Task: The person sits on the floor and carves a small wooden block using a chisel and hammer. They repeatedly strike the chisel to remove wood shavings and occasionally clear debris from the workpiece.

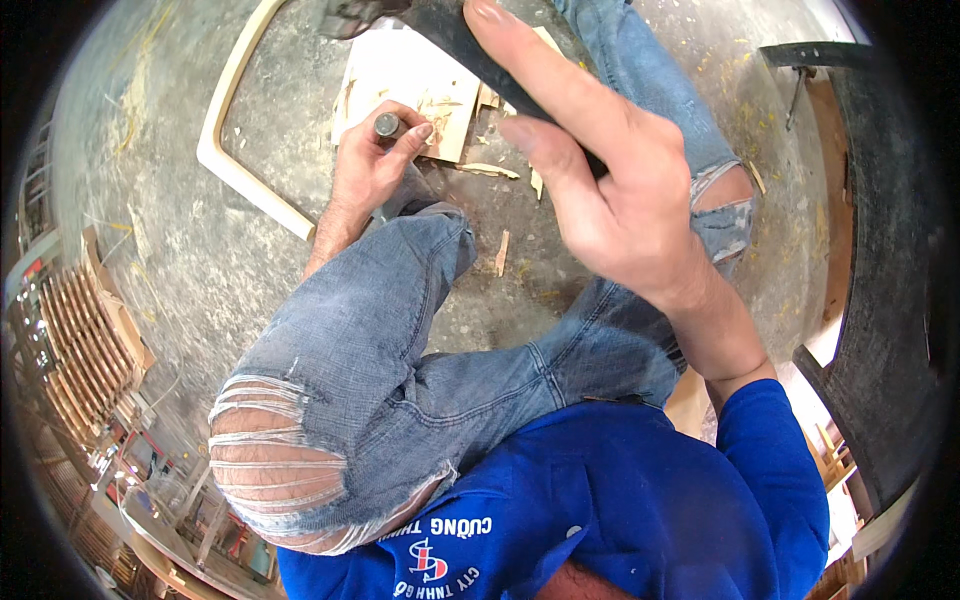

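Note:
My left hand (375,165) grips a chisel whose round metal butt (386,125) shows above the fist; its tip rests on a pale wooden block (400,85) lying on the concrete floor. My right hand (610,175) is raised close to the camera and wrapped around the dark handle of a hammer (470,45), whose head reaches past the top edge. Wood chips (490,170) lie scattered around the block. My knees in torn blue jeans (340,370) flank the work.
A curved pale wooden frame part (235,165) lies on the floor to the left. Stacked curved wooden pieces (85,340) stand at the far left. A dark bench or machine edge (880,300) runs along the right side.

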Demonstrator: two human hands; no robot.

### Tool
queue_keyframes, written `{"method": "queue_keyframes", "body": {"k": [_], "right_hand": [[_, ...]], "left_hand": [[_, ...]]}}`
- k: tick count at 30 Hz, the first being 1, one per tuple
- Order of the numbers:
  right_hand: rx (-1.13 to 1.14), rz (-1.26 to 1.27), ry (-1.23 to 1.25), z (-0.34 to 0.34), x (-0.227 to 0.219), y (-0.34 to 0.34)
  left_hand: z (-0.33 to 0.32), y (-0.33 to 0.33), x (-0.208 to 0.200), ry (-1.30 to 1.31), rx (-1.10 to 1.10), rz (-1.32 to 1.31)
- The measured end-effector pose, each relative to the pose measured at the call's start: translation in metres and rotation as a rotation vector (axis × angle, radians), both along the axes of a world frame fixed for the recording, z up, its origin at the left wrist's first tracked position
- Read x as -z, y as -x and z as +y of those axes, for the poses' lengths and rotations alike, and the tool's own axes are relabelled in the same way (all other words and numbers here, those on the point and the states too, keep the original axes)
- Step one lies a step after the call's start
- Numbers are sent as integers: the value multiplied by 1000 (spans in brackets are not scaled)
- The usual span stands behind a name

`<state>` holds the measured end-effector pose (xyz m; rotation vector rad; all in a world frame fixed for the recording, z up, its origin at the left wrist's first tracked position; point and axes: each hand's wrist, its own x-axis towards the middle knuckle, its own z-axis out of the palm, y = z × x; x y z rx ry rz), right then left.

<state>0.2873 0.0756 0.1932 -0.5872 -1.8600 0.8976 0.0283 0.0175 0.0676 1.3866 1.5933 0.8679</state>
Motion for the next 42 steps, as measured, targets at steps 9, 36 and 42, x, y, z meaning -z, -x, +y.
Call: {"method": "queue_keyframes", "body": {"k": [9,36,42], "right_hand": [[-59,-312,-45,-7,-17,2],[80,-293,518,4,111,-30],[79,-278,596,6,116,-34]], "left_hand": [[-1,6,14,-73,-46,-54],[39,10,-70,366,315,793],[30,14,-73,346,239,721]]}}
